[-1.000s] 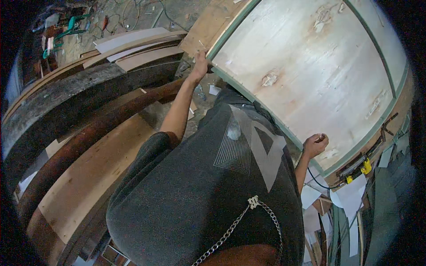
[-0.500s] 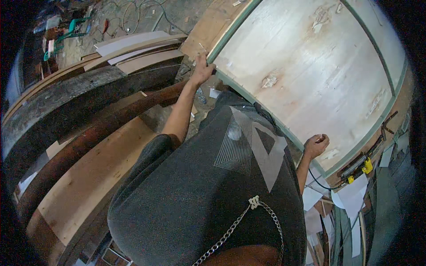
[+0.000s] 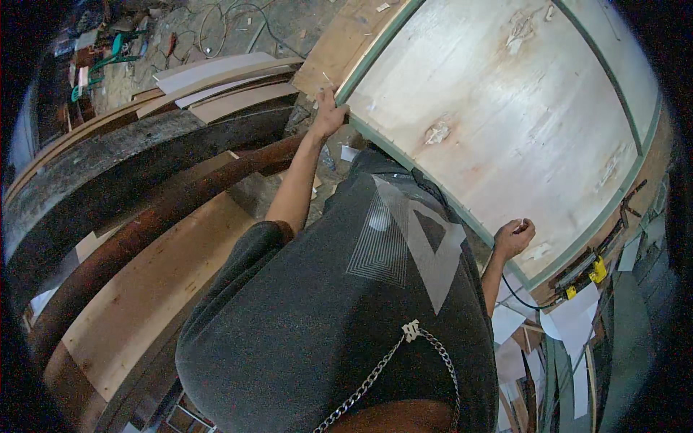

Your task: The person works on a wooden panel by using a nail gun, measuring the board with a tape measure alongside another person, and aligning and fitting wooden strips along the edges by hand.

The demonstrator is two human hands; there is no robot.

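A large pale wooden panel [image 3: 433, 86] with green edge strips [image 3: 462, 209] lies in front of me. Its face is whitish, with rough brown-stained patches. At the panel's near left corner is my left hand [image 3: 330, 117], its fingers closed about the edge. A short thin white stick [image 3: 326, 77] shows just beyond those fingers. Over the panel's near edge, toward the right corner, rests my right hand [image 3: 514, 239]. Its fingers are curled in toward the thumb, and what they pinch, if anything, is too small to make out.
Curved boards [image 3: 216, 90] and a dark curved form [image 3: 144, 148] stand at my left. On the right lie a yellow-and-black tool [image 3: 597, 270] with a dark cable and several paper-like offcuts [image 3: 574, 310]. Cables [image 3: 220, 29] run over the floor at the far left.
My left hand has shifted very slightly at the corner, and a dark bit beside it is now covered. My right hand and the panel look the same.
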